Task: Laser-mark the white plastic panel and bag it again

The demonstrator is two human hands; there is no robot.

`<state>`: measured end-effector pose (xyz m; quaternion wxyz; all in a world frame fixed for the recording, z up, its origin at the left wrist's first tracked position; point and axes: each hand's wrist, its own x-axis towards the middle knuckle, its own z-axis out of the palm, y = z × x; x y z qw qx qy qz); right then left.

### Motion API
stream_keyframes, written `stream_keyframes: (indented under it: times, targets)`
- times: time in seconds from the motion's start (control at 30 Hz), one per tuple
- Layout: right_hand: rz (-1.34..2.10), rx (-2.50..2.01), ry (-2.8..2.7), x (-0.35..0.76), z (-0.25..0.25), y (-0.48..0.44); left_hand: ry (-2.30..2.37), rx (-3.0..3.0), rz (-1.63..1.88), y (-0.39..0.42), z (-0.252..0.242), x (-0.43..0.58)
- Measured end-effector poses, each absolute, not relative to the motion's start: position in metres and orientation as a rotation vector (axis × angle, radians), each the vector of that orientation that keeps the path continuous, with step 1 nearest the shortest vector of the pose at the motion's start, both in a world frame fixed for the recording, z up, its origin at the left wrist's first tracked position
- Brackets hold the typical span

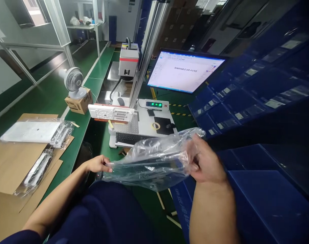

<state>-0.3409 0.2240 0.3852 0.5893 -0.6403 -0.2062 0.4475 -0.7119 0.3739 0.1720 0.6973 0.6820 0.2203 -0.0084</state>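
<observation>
A clear plastic bag [154,159] is stretched between my two hands above my lap. My left hand [98,164] pinches its left end with fingers closed. At its right end, my right hand [205,159] grips the crumpled plastic. Whether the bag contains anything I cannot make out. Behind the bag stands a white laser marking machine [139,118] with a white grilled panel [111,112] lying on its bed, a keyboard [130,137] in front and a roll of tape [156,126] on a black mat.
A monitor [184,71] showing "REMOVABLE AIR FILTER" stands behind the machine. Stacked blue bins [258,101] fill the right side. On the left green bench are cardboard sheets [14,162], bagged white parts [32,132], and a small fan [74,81] on a box.
</observation>
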Motion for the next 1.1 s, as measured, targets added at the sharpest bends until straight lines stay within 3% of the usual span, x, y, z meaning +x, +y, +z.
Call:
stream_keyframes:
  times: [0.13,0.27,0.33,0.43,0.63,0.8,1.1]
  targets:
    - [1.004,-1.259,-0.255,-0.327,0.326,0.245,0.559,1.19,0.07,0.344,0.153,-0.706]
    - [0.999,-1.639,0.056,-0.356,0.215,0.218,0.652,0.634,0.174,0.312,0.148,-0.688]
    - [1.159,-1.807,0.05,-0.385,0.167,0.184,0.656,0.493,0.239,0.305,0.152,-0.679]
    - [1.292,-1.892,-0.201,-0.429,0.131,0.139,0.748,0.404,0.316,0.305,0.161,-0.665]
    - [1.269,-1.651,-0.954,-0.482,0.151,0.15,1.009,0.338,0.478,0.321,0.169,-0.639]
    - [0.948,-2.001,-1.092,-0.479,0.167,0.164,1.029,0.348,0.512,0.339,0.173,-0.645]
    - [1.162,-2.016,-1.204,-0.456,0.207,0.174,1.164,0.501,0.893,0.346,0.183,-0.673]
